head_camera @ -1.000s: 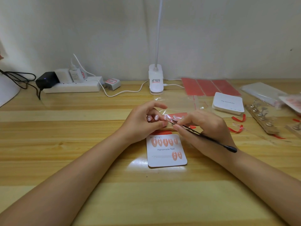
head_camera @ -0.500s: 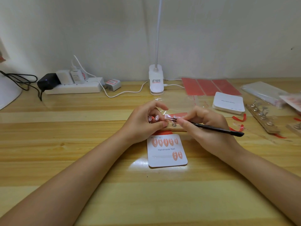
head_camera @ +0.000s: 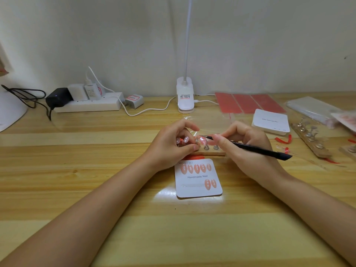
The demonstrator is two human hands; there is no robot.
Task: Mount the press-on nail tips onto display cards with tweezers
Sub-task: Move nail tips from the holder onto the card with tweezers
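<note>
Right hand [head_camera: 248, 147] pinches slim black tweezers [head_camera: 250, 148], long axis running left-right, tips pointing left at a pink press-on nail tip [head_camera: 202, 140] on a wooden strip holder with metal pegs [head_camera: 211, 150]. Left hand [head_camera: 171, 145] grips the holder's left end. White square display card printed "Handmade Nail" [head_camera: 198, 179] lies on the wooden desk [head_camera: 96, 170] just near-side of the holder, seven pink tips on it pointing toward the person.

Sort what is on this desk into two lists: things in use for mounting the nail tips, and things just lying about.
In use: black tweezers, wooden nail stand, nail tip at the tweezers' point, display card, left hand, right hand.

Lying about: power strip, lamp clip, red sheets, blank card stack, spare stand.
</note>
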